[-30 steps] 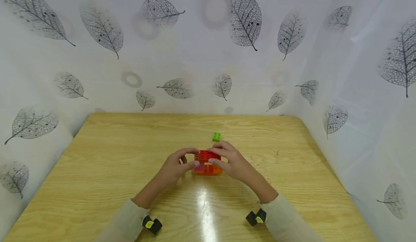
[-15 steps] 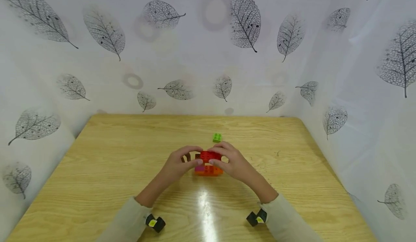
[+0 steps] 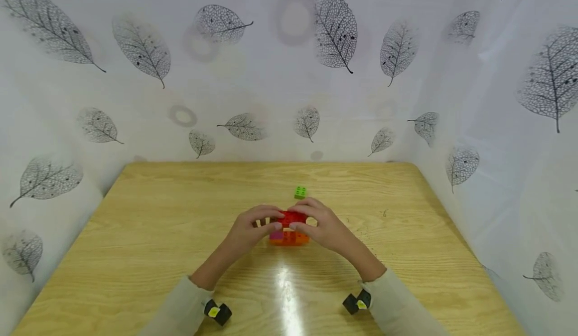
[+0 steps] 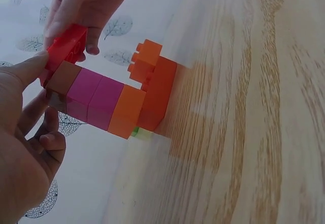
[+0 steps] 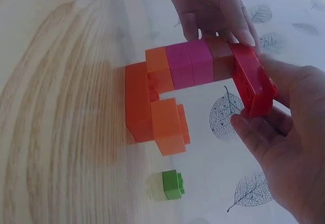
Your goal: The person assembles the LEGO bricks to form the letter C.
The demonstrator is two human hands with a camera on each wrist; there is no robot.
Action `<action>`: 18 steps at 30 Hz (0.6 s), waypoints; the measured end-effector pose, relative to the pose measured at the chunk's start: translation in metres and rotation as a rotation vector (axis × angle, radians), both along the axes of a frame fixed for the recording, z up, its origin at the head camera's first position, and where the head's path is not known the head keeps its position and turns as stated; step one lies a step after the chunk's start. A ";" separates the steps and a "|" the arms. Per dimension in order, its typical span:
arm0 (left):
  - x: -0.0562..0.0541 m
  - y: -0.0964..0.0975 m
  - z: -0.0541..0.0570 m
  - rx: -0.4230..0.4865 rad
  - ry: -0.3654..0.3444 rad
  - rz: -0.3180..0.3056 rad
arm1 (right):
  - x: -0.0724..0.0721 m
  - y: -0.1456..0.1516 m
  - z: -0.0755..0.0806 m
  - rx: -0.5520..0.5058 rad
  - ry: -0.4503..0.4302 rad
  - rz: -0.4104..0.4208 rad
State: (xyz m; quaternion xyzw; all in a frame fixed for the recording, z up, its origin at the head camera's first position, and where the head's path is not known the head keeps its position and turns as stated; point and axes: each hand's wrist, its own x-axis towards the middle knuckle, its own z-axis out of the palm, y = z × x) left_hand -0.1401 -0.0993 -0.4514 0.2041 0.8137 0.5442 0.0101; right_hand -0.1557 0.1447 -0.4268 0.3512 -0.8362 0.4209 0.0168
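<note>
A stack of toy building bricks stands on the table: a long red-orange base brick, and on one end a column of an orange brick, two magenta bricks and a brown brick. Another orange brick sits on the base's other end. Across the top of the brown brick lies a long red brick, overhanging to the right. My right hand grips its free right end between thumb and fingers. With thumb and fingertips, my left hand pinches its left end, beside the brown brick.
A small green brick lies on the wooden table behind the stack. Leaf-printed white sheeting rises at the table's back and sides. Black wrist cameras are strapped on both sleeves.
My left hand has slid slightly right, its fingers now reaching over the red brick's left end and covering more of the brown brick. The right hand keeps its hold.
</note>
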 end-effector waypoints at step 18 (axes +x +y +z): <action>0.000 0.002 -0.003 0.019 0.016 0.008 | -0.087 0.033 -0.026 0.180 -0.131 -0.124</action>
